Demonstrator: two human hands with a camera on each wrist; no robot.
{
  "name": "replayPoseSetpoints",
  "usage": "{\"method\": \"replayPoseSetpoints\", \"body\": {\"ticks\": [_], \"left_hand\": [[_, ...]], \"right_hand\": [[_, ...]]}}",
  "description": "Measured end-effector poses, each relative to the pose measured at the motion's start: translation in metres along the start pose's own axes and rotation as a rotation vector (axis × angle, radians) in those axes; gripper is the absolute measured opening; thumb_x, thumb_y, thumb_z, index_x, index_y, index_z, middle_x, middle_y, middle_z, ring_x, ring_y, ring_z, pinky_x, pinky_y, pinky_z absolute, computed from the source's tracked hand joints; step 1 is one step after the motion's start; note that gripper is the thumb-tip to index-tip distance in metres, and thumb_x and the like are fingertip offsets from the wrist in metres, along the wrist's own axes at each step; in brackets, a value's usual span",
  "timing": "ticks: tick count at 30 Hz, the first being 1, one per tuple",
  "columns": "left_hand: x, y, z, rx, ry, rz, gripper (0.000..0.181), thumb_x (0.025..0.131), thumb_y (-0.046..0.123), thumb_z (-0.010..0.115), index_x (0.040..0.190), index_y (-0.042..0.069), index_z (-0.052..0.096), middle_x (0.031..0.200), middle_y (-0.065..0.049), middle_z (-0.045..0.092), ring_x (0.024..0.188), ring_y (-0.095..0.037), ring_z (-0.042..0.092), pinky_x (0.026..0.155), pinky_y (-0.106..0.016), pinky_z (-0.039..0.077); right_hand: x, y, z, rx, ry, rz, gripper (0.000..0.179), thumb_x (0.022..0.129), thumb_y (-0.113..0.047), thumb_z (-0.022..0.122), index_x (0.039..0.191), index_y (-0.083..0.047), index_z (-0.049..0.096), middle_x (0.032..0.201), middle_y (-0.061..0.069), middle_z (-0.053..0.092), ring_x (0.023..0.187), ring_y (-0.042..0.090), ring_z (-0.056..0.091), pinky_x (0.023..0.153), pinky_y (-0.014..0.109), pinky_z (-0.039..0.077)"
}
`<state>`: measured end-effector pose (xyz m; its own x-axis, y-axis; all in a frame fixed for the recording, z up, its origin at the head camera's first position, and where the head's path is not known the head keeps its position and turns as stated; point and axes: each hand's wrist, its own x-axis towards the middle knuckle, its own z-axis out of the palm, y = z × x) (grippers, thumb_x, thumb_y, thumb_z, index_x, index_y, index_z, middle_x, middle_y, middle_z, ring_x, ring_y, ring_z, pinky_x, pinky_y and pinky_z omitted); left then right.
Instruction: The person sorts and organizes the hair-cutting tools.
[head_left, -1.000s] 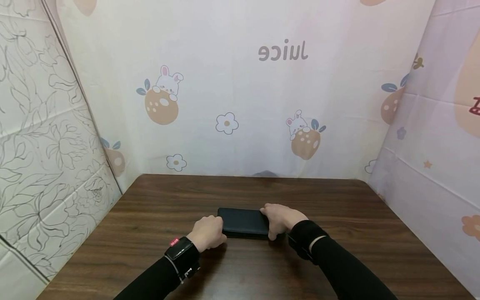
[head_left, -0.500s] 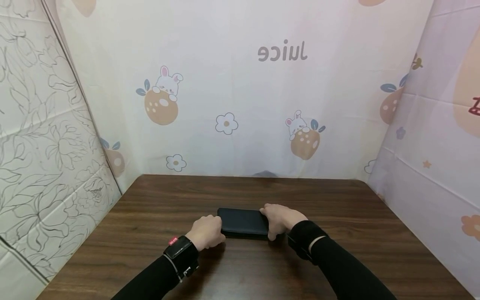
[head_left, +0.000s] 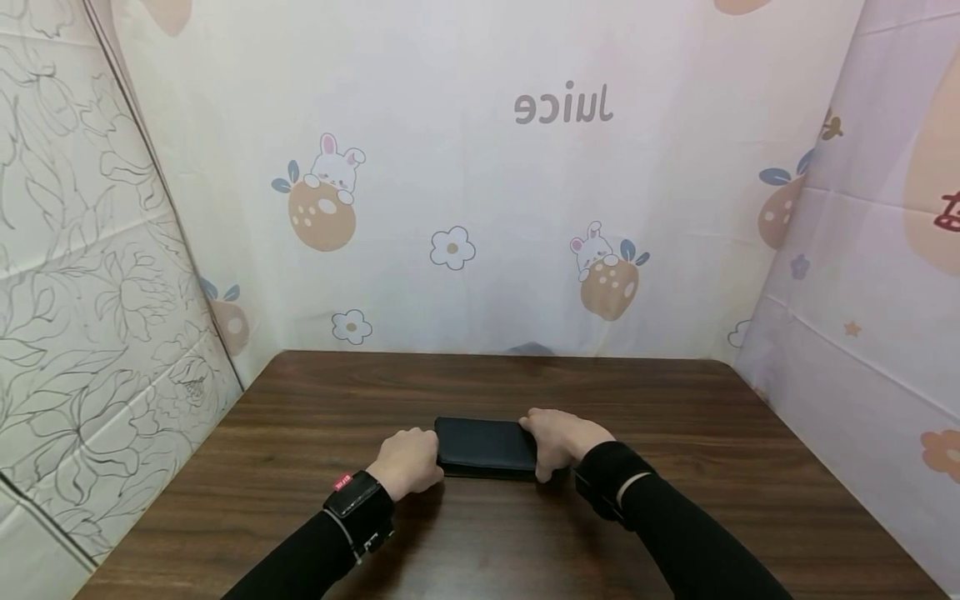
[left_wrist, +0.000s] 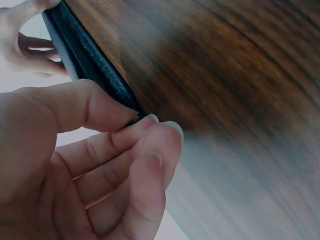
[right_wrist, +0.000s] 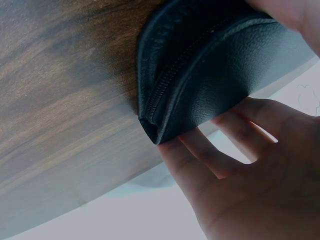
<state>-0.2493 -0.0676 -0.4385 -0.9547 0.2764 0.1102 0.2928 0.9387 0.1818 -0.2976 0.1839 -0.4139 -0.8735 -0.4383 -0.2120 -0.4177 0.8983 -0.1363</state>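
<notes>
A black leather zip wallet (head_left: pixel 486 444) lies flat on the wooden table between both hands. At its left end, my left hand (head_left: pixel 407 463) pinches a small dark bit, apparently the zipper pull (left_wrist: pixel 134 119), mostly hidden between thumb and fingertips. The zipper (left_wrist: pixel 89 70) runs along the wallet's near side in the left wrist view. My right hand (head_left: pixel 564 440) grips the right end, thumb on the near side and fingers (right_wrist: pixel 192 162) over the far edge. In the right wrist view the zipper teeth (right_wrist: pixel 162 90) show meshed around the rounded corner.
The brown wooden table (head_left: pixel 337 379) reaches back to a printed curtain (head_left: pixel 465 167) with rabbits and flowers. More patterned cloth (head_left: pixel 97 275) hangs on the left, and another sheet (head_left: pixel 862 275) closes off the right. Black straps (head_left: pixel 362 515) sit on both wrists.
My left hand has slid slightly left along the wallet's end, away from its near left corner. The right hand and the wallet stay nearly in place.
</notes>
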Motion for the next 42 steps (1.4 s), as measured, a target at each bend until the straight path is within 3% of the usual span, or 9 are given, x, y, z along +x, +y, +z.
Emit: {"method": "replayPoseSetpoints", "body": {"ticks": [6, 14, 30, 42], "left_hand": [[-0.002, 0.000, -0.001, -0.024, -0.022, 0.011, 0.015, 0.085, 0.016, 0.079, 0.081, 0.008, 0.067, 0.072, -0.003, 0.058, 0.062, -0.018, 0.055, 0.058, -0.038, 0.046], [-0.007, -0.001, -0.002, -0.056, -0.025, 0.026, 0.027, 0.087, 0.013, 0.076, 0.068, 0.012, 0.057, 0.061, -0.001, 0.048, 0.055, -0.016, 0.044, 0.057, -0.035, 0.037], [-0.011, 0.002, 0.003, -0.047, -0.009, 0.025, 0.039, 0.088, 0.014, 0.076, 0.061, 0.014, 0.049, 0.058, 0.001, 0.037, 0.053, -0.014, 0.039, 0.055, -0.032, 0.032], [-0.005, -0.007, -0.002, -0.092, -0.063, 0.037, 0.038, 0.090, 0.014, 0.075, 0.060, 0.015, 0.051, 0.056, 0.002, 0.038, 0.050, -0.014, 0.038, 0.053, -0.031, 0.030]], "right_hand": [[-0.003, 0.001, -0.001, -0.002, -0.019, -0.015, 0.081, 0.074, -0.006, 0.086, 0.147, -0.003, 0.051, 0.140, 0.014, 0.052, 0.103, 0.022, 0.054, 0.080, 0.039, 0.042], [-0.004, 0.002, 0.000, -0.010, -0.024, -0.013, 0.080, 0.075, -0.007, 0.086, 0.148, -0.004, 0.051, 0.137, 0.013, 0.053, 0.099, 0.021, 0.052, 0.079, 0.038, 0.042], [-0.008, 0.004, 0.002, -0.014, -0.017, -0.037, 0.079, 0.075, -0.006, 0.085, 0.147, -0.003, 0.052, 0.135, 0.013, 0.054, 0.101, 0.022, 0.053, 0.082, 0.039, 0.043], [-0.006, 0.000, 0.000, 0.002, -0.023, -0.004, 0.082, 0.076, -0.006, 0.084, 0.150, -0.005, 0.049, 0.147, 0.014, 0.048, 0.112, 0.023, 0.054, 0.083, 0.039, 0.042]]}}
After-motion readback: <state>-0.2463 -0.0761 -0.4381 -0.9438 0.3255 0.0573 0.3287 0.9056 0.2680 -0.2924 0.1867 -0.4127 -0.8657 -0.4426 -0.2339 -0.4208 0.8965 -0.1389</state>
